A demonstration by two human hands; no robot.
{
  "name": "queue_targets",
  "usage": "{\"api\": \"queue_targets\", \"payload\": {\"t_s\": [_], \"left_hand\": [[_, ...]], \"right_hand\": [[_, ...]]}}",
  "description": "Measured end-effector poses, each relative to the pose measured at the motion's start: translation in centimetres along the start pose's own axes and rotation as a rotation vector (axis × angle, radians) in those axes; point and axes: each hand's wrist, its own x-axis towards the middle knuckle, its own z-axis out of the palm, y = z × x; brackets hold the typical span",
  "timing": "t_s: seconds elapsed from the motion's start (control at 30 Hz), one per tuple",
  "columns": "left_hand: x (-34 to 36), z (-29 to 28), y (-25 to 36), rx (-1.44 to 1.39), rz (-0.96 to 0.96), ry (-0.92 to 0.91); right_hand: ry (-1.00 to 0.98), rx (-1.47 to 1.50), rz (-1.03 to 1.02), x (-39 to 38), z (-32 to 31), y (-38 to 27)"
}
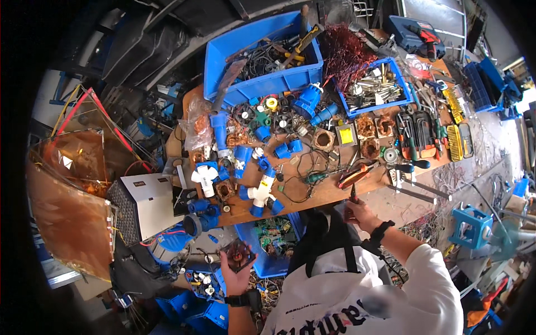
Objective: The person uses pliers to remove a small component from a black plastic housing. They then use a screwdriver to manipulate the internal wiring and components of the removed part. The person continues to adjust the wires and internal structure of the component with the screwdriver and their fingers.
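Head view: left hand (237, 273), low and left of the seated person's lap, holds a small dark part (238, 255) with a reddish-brown middle, off the bench (329, 192) and near a low blue bin (269, 272) of green circuit boards. Left fingers curl around the part's sides; right hand (358, 214), by the bench's front edge, has its fingers closed on a slim dark tool (353, 193) pointing up; its type can't be told. Step in hand, as judged: part and tool both gripped but well apart, so no work between them at this moment. Using one on the other would call for bringing them together, the left grip kept firm and turned so the worked face shows. Bench surface: bare wood at the front, crowded behind. Blue-and-white plugs (261, 192) sit left of centre; square metal frames (322, 139) lie farther back; a red-handled tool (355, 177) rests just beyond the right hand. Behind stand a large blue bin (265, 87) of cables and a blue tray (379, 107) of metal rods. Room: a cluttered workshop, brown sheets (75, 218) leaning at left, a blue metal frame (470, 226) at right.
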Motion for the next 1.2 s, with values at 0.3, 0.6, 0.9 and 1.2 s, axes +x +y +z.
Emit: {"api": "queue_targets", "payload": {"t_s": [0.3,0.6,0.9,1.2], "left_hand": [[-3.5,1.3,-3.8,0.052,-0.009,0.296],[-5.0,0.2,-6.7,-0.125,0.041,0.338],[-5.2,1.6,-6.4,-0.108,0.023,0.396],[3.8,3.0,-6.9,0.0,-0.073,0.357]], "right_hand": [[-0.079,-0.048,0.042,6.2,4.5,1.4],[-0.143,0.181,-0.167,12.0,8.1,0.7],[-0.123,0.03,-0.024,9.9,10.0,-2.0],[-0.164,0.054,0.095,1.7,10.2,-4.6]]}}
